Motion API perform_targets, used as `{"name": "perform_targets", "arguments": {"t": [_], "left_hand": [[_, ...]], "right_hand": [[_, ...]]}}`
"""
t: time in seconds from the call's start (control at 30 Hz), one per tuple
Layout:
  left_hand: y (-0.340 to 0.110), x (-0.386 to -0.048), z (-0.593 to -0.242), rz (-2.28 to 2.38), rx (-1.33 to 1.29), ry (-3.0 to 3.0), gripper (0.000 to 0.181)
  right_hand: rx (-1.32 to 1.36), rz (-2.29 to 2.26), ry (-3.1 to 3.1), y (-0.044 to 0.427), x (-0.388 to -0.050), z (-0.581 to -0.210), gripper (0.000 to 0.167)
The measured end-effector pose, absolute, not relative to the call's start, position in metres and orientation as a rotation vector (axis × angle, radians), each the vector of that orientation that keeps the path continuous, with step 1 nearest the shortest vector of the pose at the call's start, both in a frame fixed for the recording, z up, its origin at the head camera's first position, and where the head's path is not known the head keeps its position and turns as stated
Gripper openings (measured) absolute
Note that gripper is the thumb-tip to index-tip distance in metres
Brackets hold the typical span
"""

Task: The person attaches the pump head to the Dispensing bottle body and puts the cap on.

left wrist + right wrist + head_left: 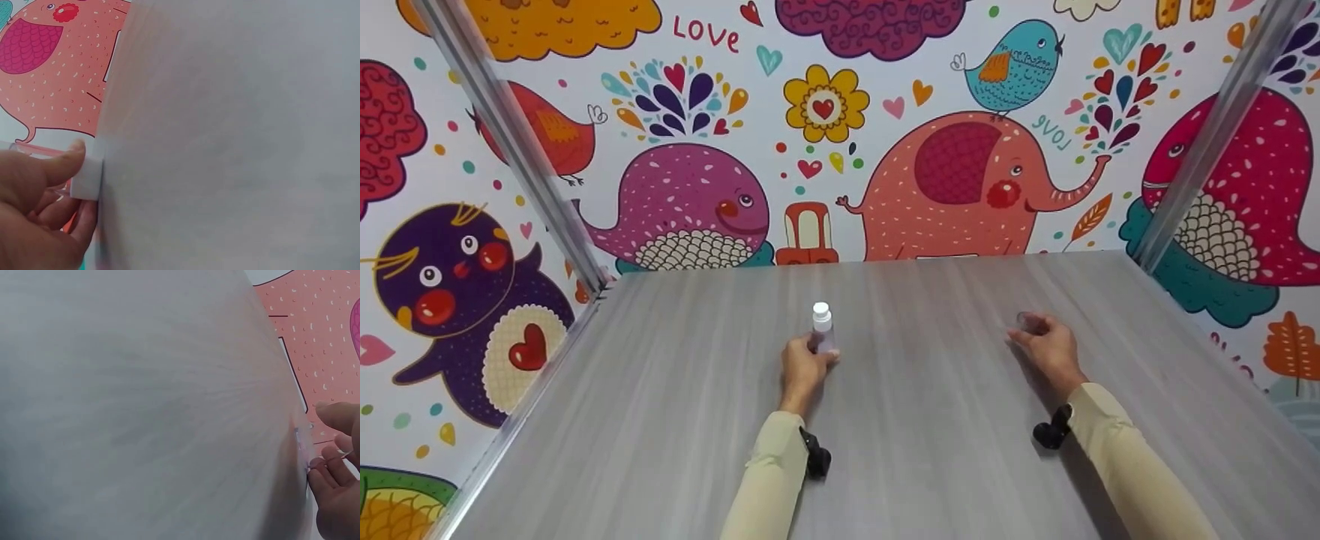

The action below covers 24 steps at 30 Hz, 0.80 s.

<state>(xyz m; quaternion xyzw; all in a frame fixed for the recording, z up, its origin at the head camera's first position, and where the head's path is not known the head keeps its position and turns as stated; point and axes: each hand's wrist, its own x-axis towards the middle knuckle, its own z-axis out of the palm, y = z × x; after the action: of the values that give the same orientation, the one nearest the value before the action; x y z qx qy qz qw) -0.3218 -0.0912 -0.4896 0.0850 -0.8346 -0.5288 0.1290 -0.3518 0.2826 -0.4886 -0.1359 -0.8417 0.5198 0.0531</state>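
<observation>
A small bottle (823,337) with a white cap and a pale clear body stands upright on the grey table. My left hand (804,367) grips its lower part, thumb on one side and fingers on the other. In the left wrist view the bottle's white base (87,179) is at the table surface between thumb and fingers. To the right, my right hand (1051,352) is around a small clear, round-rimmed piece (1024,320). The right wrist view shows its fingers touching this clear piece (302,443) low at the table, while the thumb stands apart. Its full shape is hard to make out.
The grey wood-grain table (915,450) spreads under both arms. A wall with cartoon animals (952,195) rises behind it, and metal posts (514,150) stand at both sides. Each wrist carries a black camera (817,456).
</observation>
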Motion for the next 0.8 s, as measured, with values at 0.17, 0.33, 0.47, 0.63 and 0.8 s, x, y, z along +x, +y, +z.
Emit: {"name": "perform_targets", "arguments": {"t": [0.17, 0.33, 0.47, 0.63, 0.8], "left_hand": [[-0.0912, -0.3231, -0.4896, -1.521, 0.251, -2.431, 0.031], [-0.0908, -0.3237, -0.4890, -1.496, 0.253, -2.420, 0.029], [-0.0909, -0.3235, -0.4896, -1.480, 0.247, -2.410, 0.026], [-0.0912, -0.3224, -0.4903, -1.492, 0.254, -2.411, 0.026], [-0.0903, -0.3222, -0.4886, -1.515, 0.262, -2.421, 0.027]], "right_hand": [[-0.410, 1.474, -2.549, 0.2834, -0.3515, -0.4876, 0.048], [-0.386, 1.396, -2.487, 0.2843, -0.3536, -0.4859, 0.041], [-0.402, 1.406, -2.457, 0.2840, -0.3542, -0.4857, 0.039], [-0.401, 1.498, -2.417, 0.2835, -0.3541, -0.4877, 0.047], [-0.438, 1.506, -2.386, 0.2835, -0.3523, -0.4878, 0.053]]}}
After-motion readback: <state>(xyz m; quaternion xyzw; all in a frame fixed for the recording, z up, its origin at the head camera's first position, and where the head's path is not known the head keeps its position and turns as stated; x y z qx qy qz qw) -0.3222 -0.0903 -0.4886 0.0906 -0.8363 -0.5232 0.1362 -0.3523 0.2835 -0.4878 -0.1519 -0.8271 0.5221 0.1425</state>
